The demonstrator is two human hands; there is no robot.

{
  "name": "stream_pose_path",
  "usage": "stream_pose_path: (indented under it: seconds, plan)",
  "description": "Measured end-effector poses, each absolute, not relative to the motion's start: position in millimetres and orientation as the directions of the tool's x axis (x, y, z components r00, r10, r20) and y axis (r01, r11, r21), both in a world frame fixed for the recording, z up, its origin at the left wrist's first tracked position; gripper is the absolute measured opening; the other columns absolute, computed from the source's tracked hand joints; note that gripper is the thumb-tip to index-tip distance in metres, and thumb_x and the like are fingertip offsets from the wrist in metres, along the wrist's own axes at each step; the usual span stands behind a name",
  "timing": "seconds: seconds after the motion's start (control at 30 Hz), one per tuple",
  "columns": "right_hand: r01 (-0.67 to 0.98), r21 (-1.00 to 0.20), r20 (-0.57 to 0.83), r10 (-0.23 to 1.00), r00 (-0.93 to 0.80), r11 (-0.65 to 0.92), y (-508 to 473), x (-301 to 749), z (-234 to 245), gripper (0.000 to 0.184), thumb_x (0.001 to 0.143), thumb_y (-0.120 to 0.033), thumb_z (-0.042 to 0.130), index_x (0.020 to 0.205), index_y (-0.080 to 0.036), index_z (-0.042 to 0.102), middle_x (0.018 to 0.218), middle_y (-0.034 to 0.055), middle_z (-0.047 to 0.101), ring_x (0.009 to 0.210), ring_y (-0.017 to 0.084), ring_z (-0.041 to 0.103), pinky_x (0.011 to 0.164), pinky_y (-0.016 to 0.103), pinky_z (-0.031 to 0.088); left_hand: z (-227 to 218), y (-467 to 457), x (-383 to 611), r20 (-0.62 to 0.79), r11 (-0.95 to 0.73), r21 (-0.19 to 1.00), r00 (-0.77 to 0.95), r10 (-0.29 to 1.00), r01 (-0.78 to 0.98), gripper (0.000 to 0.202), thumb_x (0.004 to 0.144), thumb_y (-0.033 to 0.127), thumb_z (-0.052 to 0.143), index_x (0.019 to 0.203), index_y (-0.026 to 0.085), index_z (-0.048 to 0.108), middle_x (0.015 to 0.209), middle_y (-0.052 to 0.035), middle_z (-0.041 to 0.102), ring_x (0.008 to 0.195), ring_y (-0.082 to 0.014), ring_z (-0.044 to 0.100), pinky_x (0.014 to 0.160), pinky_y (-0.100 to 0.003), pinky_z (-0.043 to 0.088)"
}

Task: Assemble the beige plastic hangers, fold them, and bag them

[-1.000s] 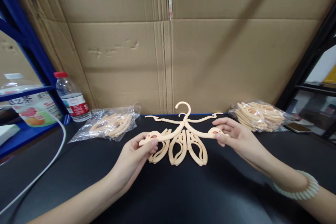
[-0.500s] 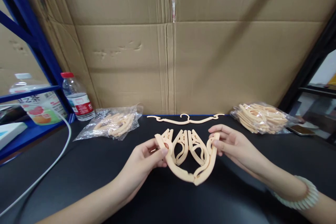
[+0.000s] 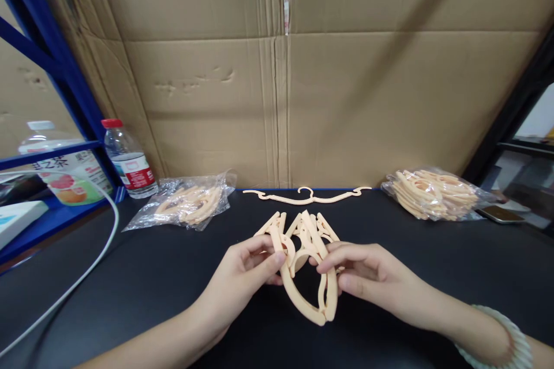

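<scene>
Hanger (image 3: 298, 298) pinched shut
We squeeze its arms together, left hand (image 3: 244, 277) at nine o'clock, right hand (image 3: 367, 279) at three, holding it folded.

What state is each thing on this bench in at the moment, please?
held hanger: arms folded together, pinched between both hands.
left hand: fingers shut on the hanger's left arm.
right hand: fingers shut on its right arm.
spread hanger: unfolded, lying flat by the cardboard.
left bag: lying flat, part full of hangers.
right bag: lying flat, stuffed with hangers.
water bottle: upright, red cap on.
</scene>
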State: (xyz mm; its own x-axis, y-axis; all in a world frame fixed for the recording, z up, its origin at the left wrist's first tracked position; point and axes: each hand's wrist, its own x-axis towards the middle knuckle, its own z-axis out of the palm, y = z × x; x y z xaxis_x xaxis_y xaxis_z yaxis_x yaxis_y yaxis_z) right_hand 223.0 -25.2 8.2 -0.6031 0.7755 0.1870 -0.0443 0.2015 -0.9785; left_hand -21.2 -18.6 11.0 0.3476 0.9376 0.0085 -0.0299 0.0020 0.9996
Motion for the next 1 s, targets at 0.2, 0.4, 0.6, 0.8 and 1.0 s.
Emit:
stream_pose_path:
  seconds: [0.2,0.4,0.6,0.8,1.0]
  plan:
    - [-0.010,-0.982,0.156,0.777,-0.610,0.189,-30,222,8,0.031,0.092,-0.034,0.062,0.122,-0.030,0.066,0.134,0.0074,0.053,0.105,0.020,0.061,0.086,0.033,0.053,9,-19,-21,0.054,-0.028,0.996,0.321,0.946,-0.086,0.034,0.076,0.034,0.079,0.102,0.015,0.067,0.090,-0.0067,0.070,0.086,-0.0199,0.065,0.073,-0.028,0.054]
    - [-0.024,-0.987,0.146,0.807,-0.573,0.162,-33,219,4,0.034,0.090,-0.031,0.065,0.123,-0.031,0.065,0.141,0.0071,0.046,0.086,0.013,0.062,0.079,0.030,0.054,12,-23,-20,0.112,-0.089,0.992,0.331,0.937,-0.085,0.029,0.076,0.032,0.078,0.098,0.017,0.068,0.090,-0.0051,0.068,0.089,-0.0205,0.063,0.081,-0.032,0.054]
    - [0.037,-0.986,0.105,0.777,-0.621,0.164,-39,217,13,0.037,0.089,-0.029,0.067,0.125,-0.038,0.063,0.141,0.0039,0.045,0.085,0.011,0.063,0.083,0.029,0.055,11,-24,-19,0.138,-0.127,0.990,0.348,0.927,-0.054,0.023,0.080,0.032,0.074,0.098,0.019,0.068,0.102,-0.0056,0.071,0.092,-0.0201,0.065,0.088,-0.033,0.051]
    - [0.026,-0.981,0.130,0.746,-0.653,0.194,-40,218,14,0.038,0.090,-0.030,0.066,0.127,-0.035,0.061,0.141,0.0056,0.044,0.091,0.013,0.063,0.088,0.032,0.054,15,-25,-17,0.141,-0.140,0.990,0.342,0.929,-0.029,0.022,0.081,0.033,0.072,0.096,0.017,0.070,0.098,-0.0065,0.073,0.091,-0.0208,0.067,0.089,-0.032,0.050]
    - [0.077,-0.951,0.182,0.745,-0.642,0.299,-39,219,12,0.034,0.091,-0.029,0.063,0.125,-0.030,0.061,0.137,0.0069,0.047,0.109,0.019,0.058,0.093,0.035,0.052,15,-25,-19,0.109,-0.114,0.993,0.280,0.954,0.001,0.023,0.079,0.035,0.074,0.090,0.016,0.068,0.095,-0.0070,0.072,0.091,-0.0219,0.066,0.090,-0.034,0.050]
